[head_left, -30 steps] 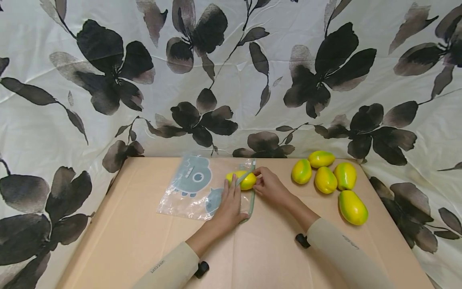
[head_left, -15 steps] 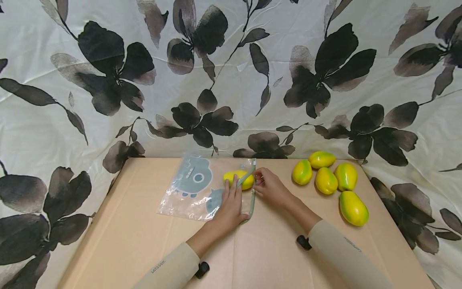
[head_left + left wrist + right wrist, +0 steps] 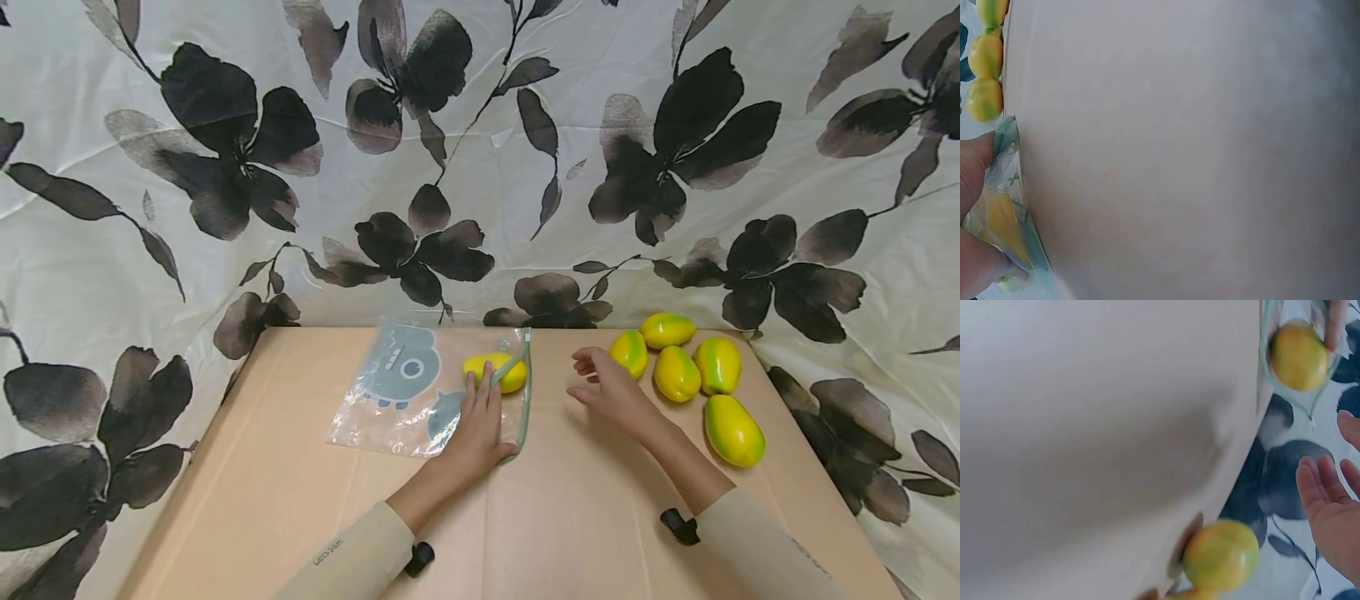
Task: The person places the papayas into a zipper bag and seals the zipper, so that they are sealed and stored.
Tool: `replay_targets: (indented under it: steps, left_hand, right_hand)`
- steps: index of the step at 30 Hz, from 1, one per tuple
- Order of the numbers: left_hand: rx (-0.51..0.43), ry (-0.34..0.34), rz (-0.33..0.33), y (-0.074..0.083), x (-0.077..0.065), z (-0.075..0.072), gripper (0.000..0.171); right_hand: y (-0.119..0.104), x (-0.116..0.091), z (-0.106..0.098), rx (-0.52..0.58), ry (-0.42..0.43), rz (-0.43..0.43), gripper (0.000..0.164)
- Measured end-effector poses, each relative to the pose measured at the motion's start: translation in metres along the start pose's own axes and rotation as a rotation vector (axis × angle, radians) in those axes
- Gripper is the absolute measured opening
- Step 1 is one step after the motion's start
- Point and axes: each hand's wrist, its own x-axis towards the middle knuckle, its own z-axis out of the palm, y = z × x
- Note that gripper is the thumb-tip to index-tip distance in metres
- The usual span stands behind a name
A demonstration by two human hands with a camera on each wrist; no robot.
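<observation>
A clear plastic bag [image 3: 408, 429] with blue-grey cartoon prints and a green-edged mouth lies near the table's far edge. Inside its mouth sits a yellow mango [image 3: 513, 379], also visible in the right wrist view as a rounded mango [image 3: 1300, 356]. My left hand [image 3: 476, 429] rests on the bag with straight fingers over the folded-back green edge and mango, thumb by the near corner of the mouth. My right hand [image 3: 618, 396] holds nothing, fingers loosely bent, between the bag and a group of mangoes. Its fingertips overlap the nearest loose mango [image 3: 630, 354] in the head view.
Several more yellow-green mangoes stand at the back right, among them a larger-looking mango [image 3: 733, 431] closest to me. The tan table [image 3: 562, 533] ends at a white curtain [image 3: 525, 208] printed with dark flowers.
My right hand has left the bag's mouth and moved right, towards the loose mangoes. The mango in the bag has slid slightly left, deeper in. My left hand has stayed in place.
</observation>
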Motion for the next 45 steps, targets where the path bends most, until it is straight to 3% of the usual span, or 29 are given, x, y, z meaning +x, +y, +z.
replay_targets:
  steps: [9,20,25,31,37,45]
  left_hand:
    - [-0.007,-0.008,-0.016,0.001,-0.001,0.001,0.123]
    - [0.014,-0.013,-0.014,0.002,-0.001,-0.002,0.119]
    - [0.019,-0.02,-0.023,0.003,0.001,-0.004,0.12]
    - [0.021,-0.02,-0.022,0.002,0.001,-0.001,0.122]
    - [0.017,-0.026,-0.027,0.002,0.0,-0.002,0.122]
    - [0.02,-0.015,-0.016,0.001,0.001,-0.002,0.12]
  right_hand:
    - [0.023,-0.053,-0.036,-0.106,0.139,-0.016,0.059]
    - [0.048,-0.104,-0.084,-0.218,0.277,0.073,0.065]
    - [0.068,-0.113,-0.098,-0.217,0.247,0.155,0.077]
    - [0.099,-0.12,-0.103,-0.214,0.233,0.171,0.092]
    - [0.12,-0.125,-0.103,-0.21,0.113,0.3,0.113]
    - [0.131,-0.132,-0.1,-0.144,0.013,0.357,0.112]
